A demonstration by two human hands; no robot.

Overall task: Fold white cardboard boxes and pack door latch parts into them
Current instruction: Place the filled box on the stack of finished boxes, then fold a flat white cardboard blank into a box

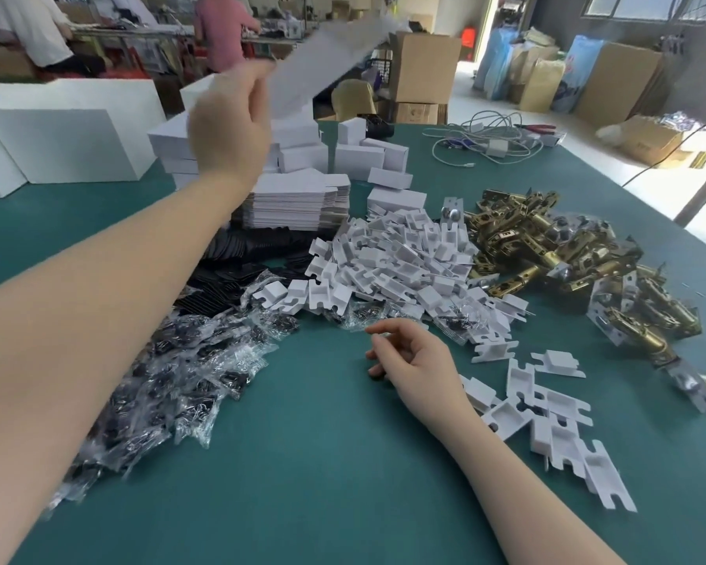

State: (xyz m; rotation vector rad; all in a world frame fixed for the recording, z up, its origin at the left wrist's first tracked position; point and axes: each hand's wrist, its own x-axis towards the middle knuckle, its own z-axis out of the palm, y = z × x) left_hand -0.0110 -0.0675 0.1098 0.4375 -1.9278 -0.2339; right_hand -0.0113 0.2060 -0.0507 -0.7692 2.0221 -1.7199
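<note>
Flat white box blank point(327, 55) held aloft, tilted, blurred; stack of flat blanks point(298, 201) below; brass door latches point(547, 242) heaped at right.

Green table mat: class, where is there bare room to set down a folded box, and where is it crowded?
Bare green mat lies near the front edge, between the plastic bags and the right hand. More lies far left, below the big white boxes. The middle is crowded: white inserts, brass latches, flat box stack.

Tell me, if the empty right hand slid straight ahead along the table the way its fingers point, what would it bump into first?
The right hand points up and left across bare green table. It would probably first meet the clear plastic bags of small dark parts edging the white insert pile, though depth is uncertain.
</note>
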